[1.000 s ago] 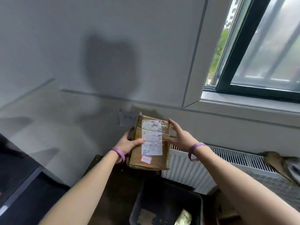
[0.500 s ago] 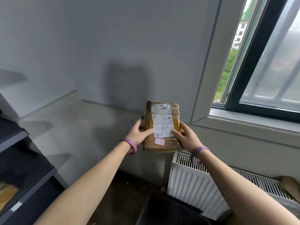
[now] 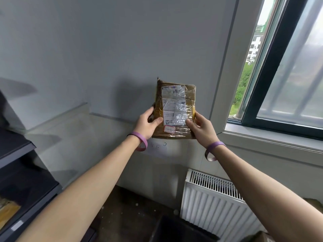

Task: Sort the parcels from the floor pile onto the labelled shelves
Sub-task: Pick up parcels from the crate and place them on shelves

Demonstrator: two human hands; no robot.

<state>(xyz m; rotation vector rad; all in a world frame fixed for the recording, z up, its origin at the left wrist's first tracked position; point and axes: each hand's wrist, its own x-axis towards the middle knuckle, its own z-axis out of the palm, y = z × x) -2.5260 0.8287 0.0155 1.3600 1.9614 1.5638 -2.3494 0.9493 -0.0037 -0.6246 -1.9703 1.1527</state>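
A small brown cardboard parcel (image 3: 175, 109), wrapped in clear tape, carries a white shipping label and a small red-edged sticker. I hold it upright in front of the grey wall, at about chest height. My left hand (image 3: 147, 124) grips its lower left edge, thumb on the front face. My right hand (image 3: 201, 127) grips the lower right edge, thumb beside the label. Both wrists wear purple bands. Dark shelves (image 3: 15, 154) stand at the far left, with a brown parcel (image 3: 7, 209) on a lower level.
A white radiator (image 3: 215, 201) stands against the wall at lower right, under the window sill (image 3: 272, 138). A paper note (image 3: 157, 148) is stuck on the wall below the parcel. A dark bin rim (image 3: 178, 229) shows at the bottom edge.
Both hands have lifted the parcel higher and my view has tilted up and left. My right hand went from open beside the parcel to gripping it. The bin has mostly left view.
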